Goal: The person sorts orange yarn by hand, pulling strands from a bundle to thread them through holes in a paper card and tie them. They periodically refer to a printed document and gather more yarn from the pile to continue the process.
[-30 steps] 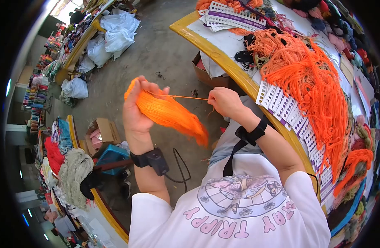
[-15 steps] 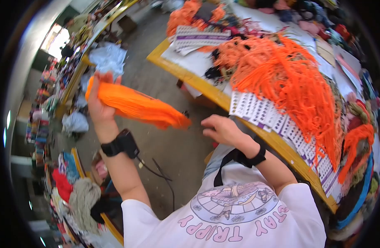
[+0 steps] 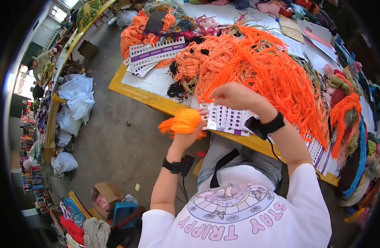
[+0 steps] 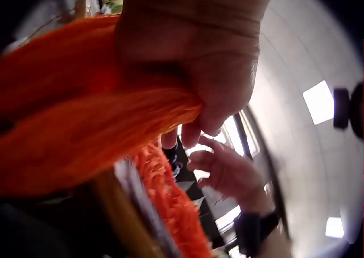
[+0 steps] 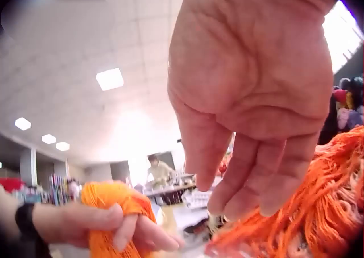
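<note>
A bright orange skein of yarn (image 3: 185, 120) is gripped in my left hand (image 3: 189, 138), just off the table's front edge. In the left wrist view its strands (image 4: 74, 121) hang in a thick bundle from the curled hand. The right wrist view shows the skein (image 5: 111, 198) wrapped round the left fingers. My right hand (image 3: 236, 96) hovers over the near side of a large heap of orange yarn (image 3: 256, 70). Its fingers (image 5: 250, 173) hang loosely bent with nothing between them. White shade cards with holes (image 3: 227, 118) lie below the right hand.
Yellow tape lines the edge of the table (image 3: 146, 97). More shade cards (image 3: 157, 53) lie at its far left corner. White plastic bags (image 3: 76, 97) stand across the aisle, with a cardboard box (image 3: 107, 196) and a blue crate (image 3: 124, 211) on the lower left.
The strand stretched between both hands has left the right fingers. My left hand has swung the skein towards the table edge, and my right hand has moved over the heap as the view turned right.
</note>
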`<state>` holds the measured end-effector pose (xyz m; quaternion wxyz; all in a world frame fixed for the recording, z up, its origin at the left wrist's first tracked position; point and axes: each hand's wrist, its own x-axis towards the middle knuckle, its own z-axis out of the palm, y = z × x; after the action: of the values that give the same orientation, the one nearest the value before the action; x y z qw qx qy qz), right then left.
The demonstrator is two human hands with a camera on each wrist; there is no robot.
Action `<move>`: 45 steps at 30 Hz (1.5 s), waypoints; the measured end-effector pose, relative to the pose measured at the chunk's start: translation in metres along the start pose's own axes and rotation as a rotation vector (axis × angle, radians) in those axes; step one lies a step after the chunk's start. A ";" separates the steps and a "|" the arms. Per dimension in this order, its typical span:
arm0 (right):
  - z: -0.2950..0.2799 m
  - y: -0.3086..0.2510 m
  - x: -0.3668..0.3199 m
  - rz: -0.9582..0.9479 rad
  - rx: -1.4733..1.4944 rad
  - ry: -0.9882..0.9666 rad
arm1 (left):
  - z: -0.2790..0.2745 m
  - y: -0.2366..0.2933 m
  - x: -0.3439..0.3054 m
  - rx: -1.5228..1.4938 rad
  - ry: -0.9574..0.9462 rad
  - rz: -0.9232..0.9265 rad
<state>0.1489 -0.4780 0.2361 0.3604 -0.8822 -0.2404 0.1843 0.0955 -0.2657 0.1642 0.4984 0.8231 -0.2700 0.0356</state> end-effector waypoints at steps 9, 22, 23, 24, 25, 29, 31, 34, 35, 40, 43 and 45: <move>0.040 0.047 -0.010 -0.011 -0.258 0.092 | 0.024 -0.021 0.001 0.269 -0.074 -0.066; 0.055 0.046 -0.014 0.075 -0.232 0.187 | 0.026 -0.014 0.017 0.614 0.064 0.009; 0.056 0.045 -0.014 0.083 -0.239 0.188 | 0.026 -0.011 0.016 0.655 0.081 -0.020; 0.056 0.042 -0.016 0.099 -0.242 0.188 | 0.026 -0.012 0.014 0.606 0.111 -0.017; 0.058 0.037 -0.020 0.106 -0.231 0.214 | 0.027 -0.015 0.011 0.552 0.129 -0.013; 0.078 0.026 -0.042 0.063 -0.149 0.446 | 0.030 -0.044 -0.002 0.623 0.083 0.001; 0.081 0.012 -0.078 0.092 -0.069 0.520 | 0.029 -0.041 -0.004 0.534 0.102 0.043; 0.080 0.018 -0.144 0.108 -0.051 0.727 | 0.036 -0.021 -0.006 -0.158 0.095 -0.385; 0.078 0.025 -0.166 0.231 -0.081 0.847 | 0.036 -0.039 -0.008 -0.011 0.066 -0.298; 0.083 0.076 -0.280 0.866 -0.617 1.274 | 0.037 -0.042 -0.006 0.169 0.097 -0.106; 0.105 0.092 -0.311 1.070 -0.801 1.243 | 0.036 -0.023 -0.007 0.193 0.128 -0.056; 0.108 0.098 -0.322 0.987 -0.767 1.251 | 0.030 -0.026 -0.008 0.055 0.237 -0.111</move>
<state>-0.1395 -0.6599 0.1410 -0.0156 -0.8847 0.3638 -0.2912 0.0945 -0.2782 0.1256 0.5052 0.8401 -0.1622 0.1126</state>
